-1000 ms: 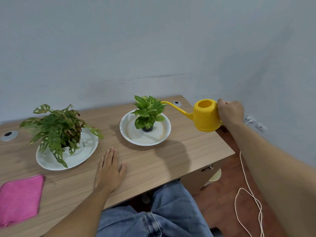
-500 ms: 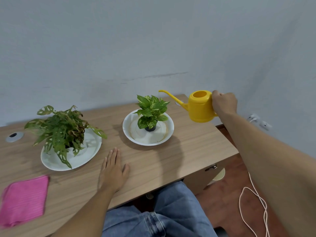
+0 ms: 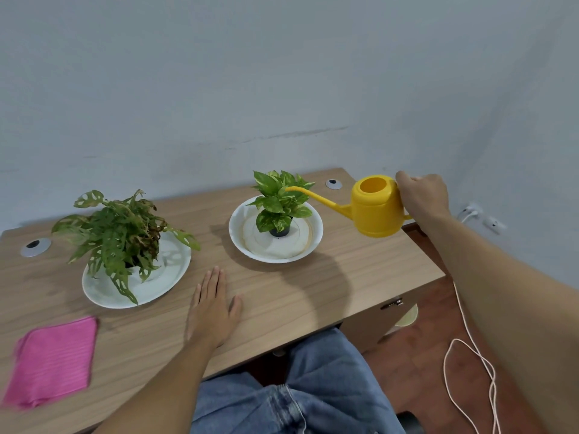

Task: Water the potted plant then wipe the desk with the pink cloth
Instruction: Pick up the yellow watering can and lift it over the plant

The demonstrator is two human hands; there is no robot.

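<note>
A small green potted plant stands in a white dish at the middle of the wooden desk. My right hand grips the handle of a yellow watering can, held in the air over the desk's right end. The thin spout tip reaches the plant's top leaves. No water is visible. My left hand lies flat on the desk, fingers together, in front of the dish. A pink cloth lies at the near left corner.
A larger leafy plant sits on a white plate at the left. Two round cable grommets are set in the desk top. A white cord trails on the red floor at right. A wall socket is beside the desk.
The watering can has moved from a raised position down and toward the small plant, so its spout tip now reaches the leaves. My left hand has stayed flat on the desk.
</note>
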